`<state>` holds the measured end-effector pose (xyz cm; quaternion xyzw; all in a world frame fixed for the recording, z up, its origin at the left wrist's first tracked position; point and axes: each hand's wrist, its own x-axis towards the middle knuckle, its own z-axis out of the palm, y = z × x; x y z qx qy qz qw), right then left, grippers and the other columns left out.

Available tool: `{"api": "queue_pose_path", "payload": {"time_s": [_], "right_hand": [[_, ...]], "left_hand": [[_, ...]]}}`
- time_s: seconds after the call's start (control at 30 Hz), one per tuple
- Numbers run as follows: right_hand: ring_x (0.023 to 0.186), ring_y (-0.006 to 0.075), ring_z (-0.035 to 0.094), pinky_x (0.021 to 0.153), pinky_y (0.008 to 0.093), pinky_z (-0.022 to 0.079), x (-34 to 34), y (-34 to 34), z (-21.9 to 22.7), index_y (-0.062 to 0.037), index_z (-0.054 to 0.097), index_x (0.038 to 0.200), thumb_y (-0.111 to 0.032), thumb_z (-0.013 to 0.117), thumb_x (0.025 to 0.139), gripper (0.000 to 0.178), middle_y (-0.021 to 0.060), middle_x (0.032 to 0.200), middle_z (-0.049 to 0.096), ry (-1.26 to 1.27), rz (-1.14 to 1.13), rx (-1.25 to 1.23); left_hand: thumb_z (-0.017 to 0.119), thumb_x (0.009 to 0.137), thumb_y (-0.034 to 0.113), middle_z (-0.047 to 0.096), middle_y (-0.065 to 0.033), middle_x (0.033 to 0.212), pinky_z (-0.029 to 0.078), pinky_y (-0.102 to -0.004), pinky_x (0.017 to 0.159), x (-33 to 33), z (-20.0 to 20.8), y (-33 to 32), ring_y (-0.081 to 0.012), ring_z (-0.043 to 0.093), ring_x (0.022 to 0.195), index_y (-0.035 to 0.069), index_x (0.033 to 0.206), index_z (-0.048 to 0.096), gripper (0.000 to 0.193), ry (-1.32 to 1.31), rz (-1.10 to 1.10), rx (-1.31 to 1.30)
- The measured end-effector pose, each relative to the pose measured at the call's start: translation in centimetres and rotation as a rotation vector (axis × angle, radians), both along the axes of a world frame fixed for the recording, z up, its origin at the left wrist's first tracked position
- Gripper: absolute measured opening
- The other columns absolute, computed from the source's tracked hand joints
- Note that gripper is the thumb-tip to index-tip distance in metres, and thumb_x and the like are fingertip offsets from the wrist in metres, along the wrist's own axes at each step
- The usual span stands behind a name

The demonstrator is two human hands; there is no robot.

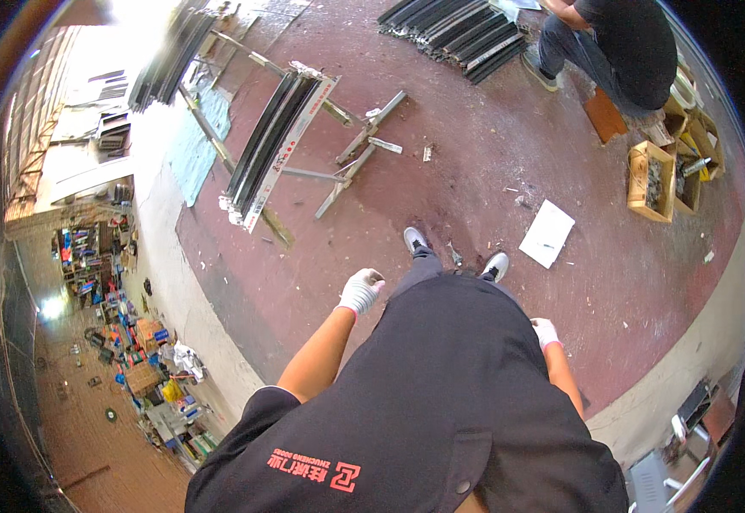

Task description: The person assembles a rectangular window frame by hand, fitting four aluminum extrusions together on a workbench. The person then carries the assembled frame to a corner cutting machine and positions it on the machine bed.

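Observation:
My left hand (360,291), in a white glove, hangs beside my left leg with its fingers curled in and nothing visible in them. On the other side of my body my right hand (546,333) hangs low, gloved too; its fingers are mostly turned from sight, so its grip cannot be made out. Neither hand touches a visible object. Ahead to the left, long dark strips (268,141) with a pale printed strip along one side rest on a metal stand (356,158). A white sheet (548,232) with a small dark item on it lies on the floor to my right.
At the far right a person (627,47) in dark clothes bends near a row of dark strips (458,34). Open boxes (651,181) of small parts stand nearby. Another stack of strips (170,60) stands far left. Cluttered goods (154,368) line the left side; scraps litter the red floor.

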<state>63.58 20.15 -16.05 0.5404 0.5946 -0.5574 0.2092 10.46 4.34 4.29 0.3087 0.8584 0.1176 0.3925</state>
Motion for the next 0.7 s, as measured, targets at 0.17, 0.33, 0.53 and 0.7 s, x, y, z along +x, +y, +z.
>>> {"api": "queue_pose_path", "payload": {"time_s": [0.17, 0.33, 0.53, 0.7], "right_hand": [[0.111, 0.0301, 0.071, 0.097, 0.0381, 0.054, 0.3, 5.5, 1.8, -0.0028, 0.071, 0.126, -0.018, 0.064, 0.089, 0.040, 0.0200, 0.118, 0.074, 0.000, -0.108, 0.138], [0.110, 0.0298, 0.071, 0.097, 0.0386, 0.054, -1.3, 5.6, 2.9, -0.0016, 0.069, 0.128, -0.019, 0.064, 0.089, 0.043, 0.0206, 0.119, 0.074, -0.006, -0.166, 0.145], [0.118, 0.0368, 0.067, 0.104, 0.0451, 0.051, 1.2, -0.8, -1.9, -0.0002, 0.066, 0.131, -0.024, 0.065, 0.093, 0.045, 0.0244, 0.127, 0.069, 0.126, -0.051, 0.258], [0.106, 0.0187, 0.068, 0.097, 0.0370, 0.052, 3.3, -3.9, -8.8, -0.0044, 0.076, 0.119, -0.028, 0.059, 0.099, 0.036, 0.0145, 0.115, 0.077, 0.304, -0.387, -0.102]], "left_hand": [[0.077, 0.087, 0.018, 0.073, -0.0179, 0.102, 0.056, -0.0405, 0.088, 3.8, 2.2, 0.4, -0.0340, 0.071, 0.097, 0.007, 0.099, 0.076, 0.017, 0.124, -0.058, -0.054], [0.078, 0.087, 0.025, 0.074, -0.0164, 0.104, 0.056, -0.0409, 0.089, 3.8, 1.5, -2.9, -0.0340, 0.072, 0.098, 0.009, 0.101, 0.076, 0.022, 0.121, -0.051, -0.137], [0.074, 0.087, 0.037, 0.075, -0.0176, 0.111, 0.056, -0.0431, 0.093, -1.4, -2.5, -4.1, -0.0356, 0.071, 0.104, 0.009, 0.107, 0.077, 0.034, 0.105, -0.260, -0.276], [0.076, 0.089, 0.040, 0.076, -0.0154, 0.112, 0.055, -0.0414, 0.094, -5.6, -5.4, 3.1, -0.0312, 0.073, 0.105, 0.008, 0.115, 0.075, 0.041, 0.048, -0.129, -0.310]]}}
